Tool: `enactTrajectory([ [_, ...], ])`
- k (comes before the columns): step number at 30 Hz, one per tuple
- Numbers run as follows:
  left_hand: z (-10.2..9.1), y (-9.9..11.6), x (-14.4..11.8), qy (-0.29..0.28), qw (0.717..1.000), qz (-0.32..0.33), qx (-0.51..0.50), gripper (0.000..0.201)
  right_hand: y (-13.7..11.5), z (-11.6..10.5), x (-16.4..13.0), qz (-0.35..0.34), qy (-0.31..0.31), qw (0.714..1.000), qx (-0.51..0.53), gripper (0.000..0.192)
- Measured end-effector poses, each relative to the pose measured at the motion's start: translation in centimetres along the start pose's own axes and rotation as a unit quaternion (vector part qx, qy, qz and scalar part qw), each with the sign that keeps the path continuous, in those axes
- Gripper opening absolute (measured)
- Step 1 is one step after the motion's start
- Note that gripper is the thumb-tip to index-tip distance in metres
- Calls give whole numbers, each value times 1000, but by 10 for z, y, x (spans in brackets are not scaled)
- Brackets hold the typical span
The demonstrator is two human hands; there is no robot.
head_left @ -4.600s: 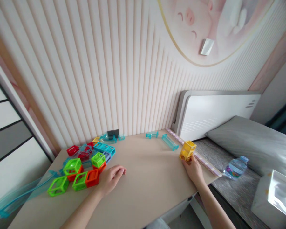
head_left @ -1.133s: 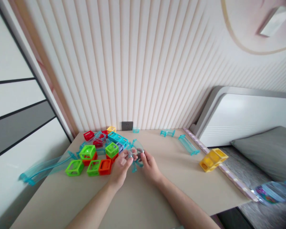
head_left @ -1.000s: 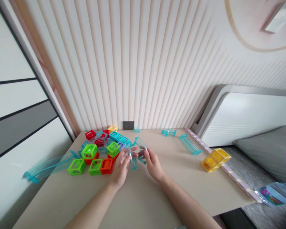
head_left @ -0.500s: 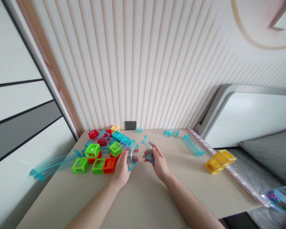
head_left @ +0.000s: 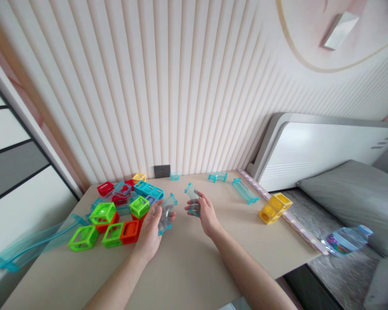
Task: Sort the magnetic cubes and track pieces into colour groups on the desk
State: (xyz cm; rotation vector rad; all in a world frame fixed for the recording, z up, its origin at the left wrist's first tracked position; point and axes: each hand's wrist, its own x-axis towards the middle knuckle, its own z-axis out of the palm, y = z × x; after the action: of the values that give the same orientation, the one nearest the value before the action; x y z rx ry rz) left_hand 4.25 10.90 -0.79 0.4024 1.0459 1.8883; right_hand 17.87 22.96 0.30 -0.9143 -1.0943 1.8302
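Left hand (head_left: pixel 149 237): fingers clamped on teal track (head_left: pixel 166 215), near orange block (head_left: pixel 129 232). Right hand (head_left: pixel 207 215): fingers clamped on second track (head_left: pixel 192 198). Both held apart above tabletop (head_left: pixel 187 267); yellow blocks (head_left: pixel 274 207) near right edge.

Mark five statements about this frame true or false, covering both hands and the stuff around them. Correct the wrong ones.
1. The left hand holds a clear, teal-ended plastic piece. True.
2. The right hand holds nothing. False: it grips a second clear, teal-ended plastic piece.
3. The two held pieces are joined together. False: they are apart, with a gap between them.
4. The yellow open-framed plastic block stack near the right edge of the beige tabletop is touched by neither hand. True.
5. The transparent plastic bottle stands upright. False: it lies on its side.
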Motion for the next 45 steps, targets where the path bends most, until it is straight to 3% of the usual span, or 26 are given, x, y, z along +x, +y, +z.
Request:
enactTrajectory([
  [3,-2,-1,1,-6,1000,-22,2,54,-7,-4,-1,-10,12,1000,-23,49],
  [8,-3,-3,-2,-67,996,-54,20,66,-13,-9,0,-53,5,995,-79,63],
  [10,-2,-3,-4,-76,995,-55,31,65,-13,-12,2,-67,6,992,-103,57],
  [13,-1,-4,-6,-63,995,-53,62,62,-14,-16,7,-98,-10,986,-134,48],
  [20,-3,-3,-3,-43,991,-3,124,54,-20,-31,15,-169,-60,966,-186,50],
  [23,-5,-5,-3,-43,989,13,142,57,-19,-38,18,-215,-50,938,-269,45],
  [28,-6,-8,-7,-49,981,11,188,64,-27,-49,13,-300,-20,854,-425,36],
  [33,-5,-9,-12,-53,971,2,232,62,-42,-72,11,-302,-12,821,-484,39],
  [39,16,-12,-7,-102,964,-86,230,61,-51,-105,21,-292,-31,813,-503,37],
  [45,49,-39,30,-187,940,-129,254,68,-46,-112,17,-279,-50,830,-480,33],
])
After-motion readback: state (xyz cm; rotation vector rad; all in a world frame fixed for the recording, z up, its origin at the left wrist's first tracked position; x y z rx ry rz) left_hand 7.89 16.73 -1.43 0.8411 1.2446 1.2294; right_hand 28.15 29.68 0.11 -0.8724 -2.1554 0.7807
